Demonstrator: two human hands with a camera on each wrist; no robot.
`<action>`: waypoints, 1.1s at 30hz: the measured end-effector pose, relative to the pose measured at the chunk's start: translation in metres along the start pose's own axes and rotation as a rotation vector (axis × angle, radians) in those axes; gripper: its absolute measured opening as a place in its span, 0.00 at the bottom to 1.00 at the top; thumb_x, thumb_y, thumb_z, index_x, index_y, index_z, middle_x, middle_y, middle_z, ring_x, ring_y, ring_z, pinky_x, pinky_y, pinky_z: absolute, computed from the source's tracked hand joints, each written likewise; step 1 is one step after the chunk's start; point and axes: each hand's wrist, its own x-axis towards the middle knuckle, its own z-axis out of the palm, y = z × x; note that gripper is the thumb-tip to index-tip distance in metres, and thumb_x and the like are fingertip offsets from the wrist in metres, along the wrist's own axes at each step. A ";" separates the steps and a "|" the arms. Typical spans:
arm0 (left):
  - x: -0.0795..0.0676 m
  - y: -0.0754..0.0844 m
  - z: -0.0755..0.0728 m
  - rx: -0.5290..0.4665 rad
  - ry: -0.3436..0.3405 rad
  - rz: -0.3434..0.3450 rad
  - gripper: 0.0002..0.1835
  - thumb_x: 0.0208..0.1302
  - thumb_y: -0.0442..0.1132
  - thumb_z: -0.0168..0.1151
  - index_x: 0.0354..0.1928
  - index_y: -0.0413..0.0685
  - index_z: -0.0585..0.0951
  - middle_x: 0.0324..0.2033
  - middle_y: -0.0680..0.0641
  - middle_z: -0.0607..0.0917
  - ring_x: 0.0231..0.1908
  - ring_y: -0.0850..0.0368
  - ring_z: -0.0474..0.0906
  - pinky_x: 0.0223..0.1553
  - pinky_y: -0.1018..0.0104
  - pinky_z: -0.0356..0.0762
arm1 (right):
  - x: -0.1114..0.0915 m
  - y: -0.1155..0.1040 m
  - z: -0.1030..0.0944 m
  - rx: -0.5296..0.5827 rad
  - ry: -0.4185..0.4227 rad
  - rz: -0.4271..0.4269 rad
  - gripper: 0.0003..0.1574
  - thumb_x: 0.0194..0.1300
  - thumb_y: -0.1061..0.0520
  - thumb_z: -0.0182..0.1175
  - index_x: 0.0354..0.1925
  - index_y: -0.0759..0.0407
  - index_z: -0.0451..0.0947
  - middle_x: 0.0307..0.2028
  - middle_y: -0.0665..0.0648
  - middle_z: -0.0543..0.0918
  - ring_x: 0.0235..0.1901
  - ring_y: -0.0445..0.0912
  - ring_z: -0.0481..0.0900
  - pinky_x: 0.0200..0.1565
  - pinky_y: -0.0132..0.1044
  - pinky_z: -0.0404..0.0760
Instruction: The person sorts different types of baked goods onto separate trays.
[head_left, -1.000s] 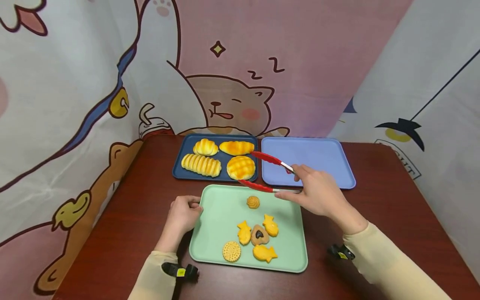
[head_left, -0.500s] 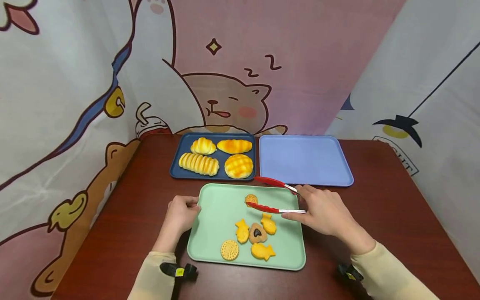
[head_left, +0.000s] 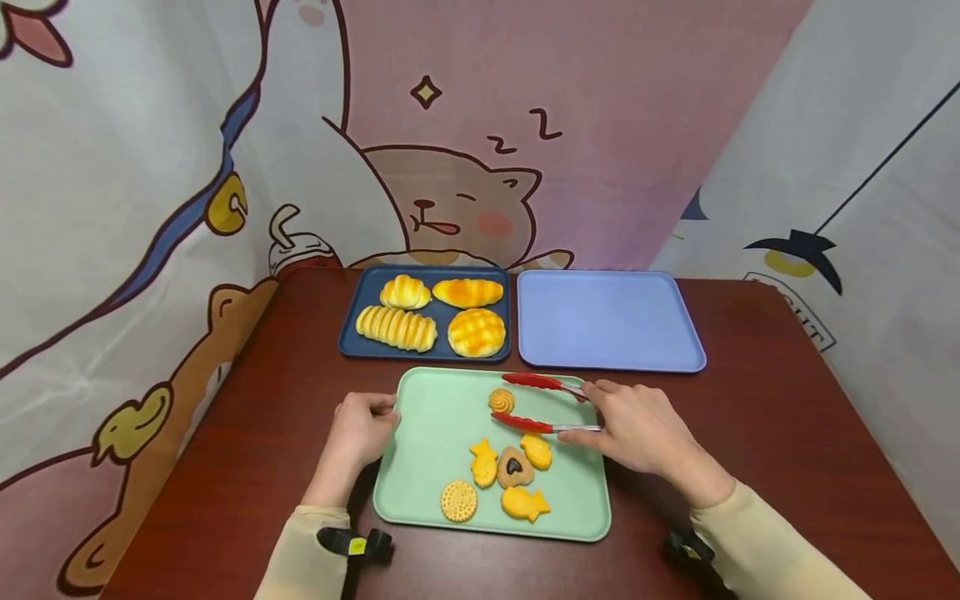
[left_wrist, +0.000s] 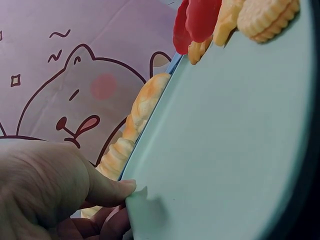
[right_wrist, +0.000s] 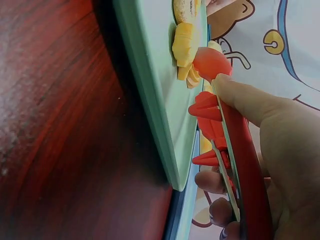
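My left hand (head_left: 366, 429) pinches the left edge of a mint-green tray (head_left: 427, 433); in the left wrist view the thumb lies on top of the rim, with fingers beneath. My right hand (head_left: 641, 425) grips red-tipped tongs (head_left: 525, 422), spread apart. Their two tips stand on either side of a small swirl cookie (head_left: 501, 402) near the tray's far edge, one beyond it and one on its near side. Closer to me on the same tray lie fish-shaped cookies (head_left: 525, 503), a triangular brown cookie (head_left: 514, 467) with a dark heart centre, and a round dotted biscuit (head_left: 459, 501).
Behind the green tray, a navy tray (head_left: 367, 292) holds several breads, among them a round one (head_left: 476, 332) and a ridged loaf (head_left: 396, 328). A periwinkle-blue tray (head_left: 609, 321) stands to its right. All rest on a dark wooden table (head_left: 300, 358) backed by a printed curtain.
My right hand has brought the tongs from beside the navy tray toward me, down over the green tray, where the tips now straddle the swirl cookie. The left hand keeps its grip.
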 end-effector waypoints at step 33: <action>0.001 0.002 0.000 -0.011 -0.009 -0.027 0.16 0.70 0.32 0.68 0.58 0.39 0.88 0.41 0.45 0.89 0.35 0.53 0.83 0.33 0.59 0.79 | 0.002 0.006 -0.008 0.032 0.055 -0.025 0.43 0.60 0.22 0.69 0.51 0.56 0.90 0.29 0.45 0.82 0.19 0.38 0.66 0.20 0.36 0.65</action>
